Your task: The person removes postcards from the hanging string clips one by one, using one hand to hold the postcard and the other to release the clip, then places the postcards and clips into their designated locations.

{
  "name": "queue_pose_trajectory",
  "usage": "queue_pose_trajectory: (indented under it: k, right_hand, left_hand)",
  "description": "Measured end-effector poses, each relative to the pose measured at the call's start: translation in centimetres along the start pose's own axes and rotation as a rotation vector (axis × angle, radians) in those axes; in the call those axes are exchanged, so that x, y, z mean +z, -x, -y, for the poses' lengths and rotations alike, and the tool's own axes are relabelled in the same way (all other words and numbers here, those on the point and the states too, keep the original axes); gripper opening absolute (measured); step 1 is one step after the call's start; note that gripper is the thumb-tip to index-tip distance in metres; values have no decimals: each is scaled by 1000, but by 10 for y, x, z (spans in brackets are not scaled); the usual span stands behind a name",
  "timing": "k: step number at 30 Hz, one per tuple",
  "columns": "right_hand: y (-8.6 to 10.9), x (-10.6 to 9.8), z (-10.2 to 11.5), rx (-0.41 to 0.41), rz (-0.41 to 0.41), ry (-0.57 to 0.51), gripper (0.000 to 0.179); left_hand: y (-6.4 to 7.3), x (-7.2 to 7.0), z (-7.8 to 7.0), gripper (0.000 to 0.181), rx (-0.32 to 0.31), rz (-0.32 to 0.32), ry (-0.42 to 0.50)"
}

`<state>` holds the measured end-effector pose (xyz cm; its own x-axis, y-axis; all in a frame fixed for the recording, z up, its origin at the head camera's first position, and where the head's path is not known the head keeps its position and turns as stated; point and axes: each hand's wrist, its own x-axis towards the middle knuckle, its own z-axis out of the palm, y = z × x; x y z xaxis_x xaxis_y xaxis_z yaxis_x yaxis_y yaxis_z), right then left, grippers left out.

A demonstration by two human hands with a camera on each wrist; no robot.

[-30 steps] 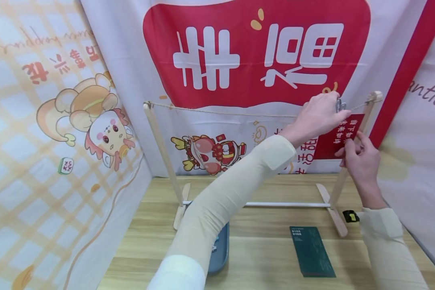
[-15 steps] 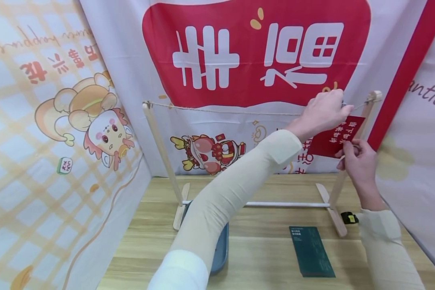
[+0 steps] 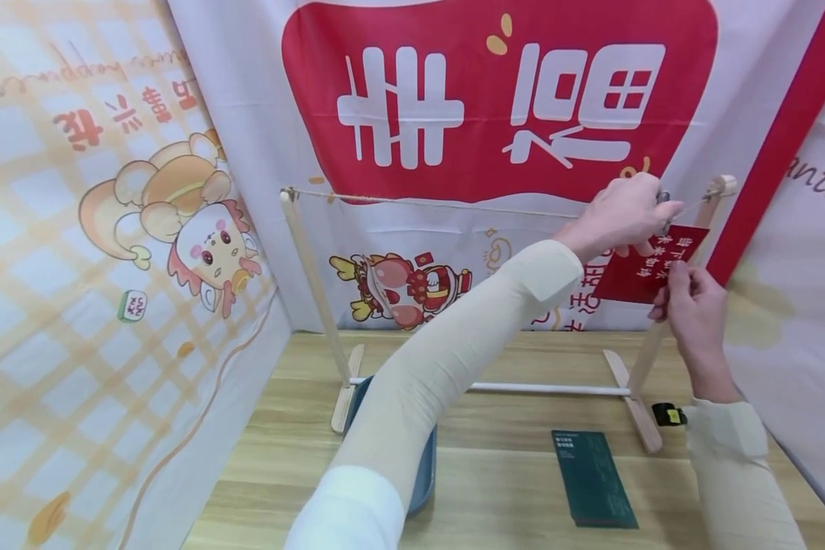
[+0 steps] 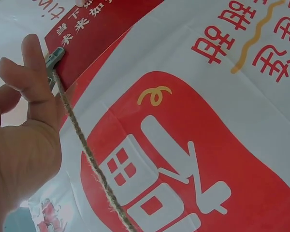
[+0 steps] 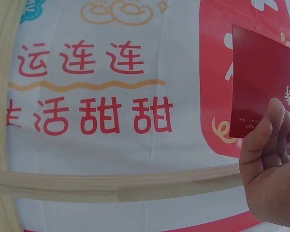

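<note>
A red card (image 3: pixel 622 279) with white characters hangs close under the twine (image 3: pixel 419 202) near the right post. My right hand (image 3: pixel 694 309) pinches its edge between thumb and fingers; the right wrist view shows this card (image 5: pixel 256 82) from nearer, with fingertips over its printed side. At the twine, my left hand (image 3: pixel 622 214) pinches a grey-green clip (image 4: pixel 55 58) beside the card's upper edge. In the left wrist view the twine (image 4: pixel 82 135) runs up to that clip, which is partly hidden by the fingers.
The wooden stand's left post (image 3: pixel 309 283) and right post (image 3: pixel 649 344) carry the twine, with a white rod (image 3: pixel 543 389) below. A dark green booklet (image 3: pixel 594 477) lies on the table. My left sleeve partly covers a blue tray (image 3: pixel 426 473). A black and yellow object (image 3: pixel 668 414) sits by my right cuff.
The left hand stays by the twine while its fingers shift round the clip. The right hand and the card have moved only slightly. The head view has turned a little.
</note>
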<state>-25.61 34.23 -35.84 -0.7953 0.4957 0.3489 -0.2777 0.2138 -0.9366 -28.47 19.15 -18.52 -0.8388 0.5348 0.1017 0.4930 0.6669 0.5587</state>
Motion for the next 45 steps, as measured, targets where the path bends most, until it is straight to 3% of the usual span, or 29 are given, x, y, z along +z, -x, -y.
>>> queue_pose_trajectory:
  k: [5, 10, 15, 22, 29, 38, 45]
  right_hand:
    - [-1, -3, -3, 5, -13, 49, 28]
    - [-2, 0, -3, 6, -7, 9, 30]
    - [-3, 1, -1, -4, 5, -29, 30]
    - [0, 0, 5, -64, 4, 121, 33]
    - [5, -3, 6, -23, 3, 136, 30]
    - [8, -8, 2, -6, 12, 114, 32]
    - [15, -7, -13, 0, 65, 152, 40]
  left_hand:
    - [-2, 2, 2, 20, 41, -13, 26]
    - [-4, 1, 10, 21, 53, -43, 68]
    - [-6, 0, 13, 21, 110, -76, -16]
    - [-6, -2, 7, 15, 230, -122, -80]
    - [-5, -4, 11, 14, 312, -226, -97]
    - [3, -17, 17, 20, 365, -339, 58]
    - [16, -19, 21, 32, 413, -356, 145]
